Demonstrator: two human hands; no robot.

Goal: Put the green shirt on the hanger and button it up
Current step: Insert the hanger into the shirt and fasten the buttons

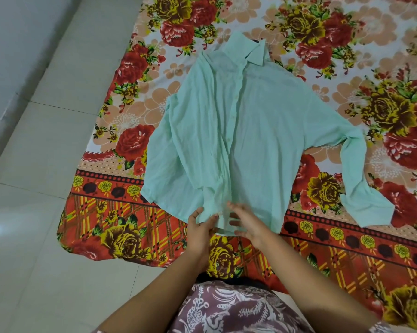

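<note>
The green shirt point(238, 131) lay spread front-up on a floral sheet point(346, 68) that covered part of a pale tiled floor point(34, 212). Its collar point(247, 50) pointed away from the person and its hem lay nearest them. The placket ran down the middle with a row of small buttons showing along it. One sleeve point(361, 179) stretched out to the right and bent down toward the sheet's patterned border; the other was folded in along the shirt's left side. A dark bit showed inside the collar, too small to identify. Both hands met at the bottom of the placket. The left hand point(200, 233) pinched the hem's edge between thumb and fingers. The right hand point(247, 225) rested just beside it with fingers loosely spread on the cloth; whether it gripped any fabric could not be told. The person's patterned clothing point(231, 311) filled the bottom of the view.
</note>
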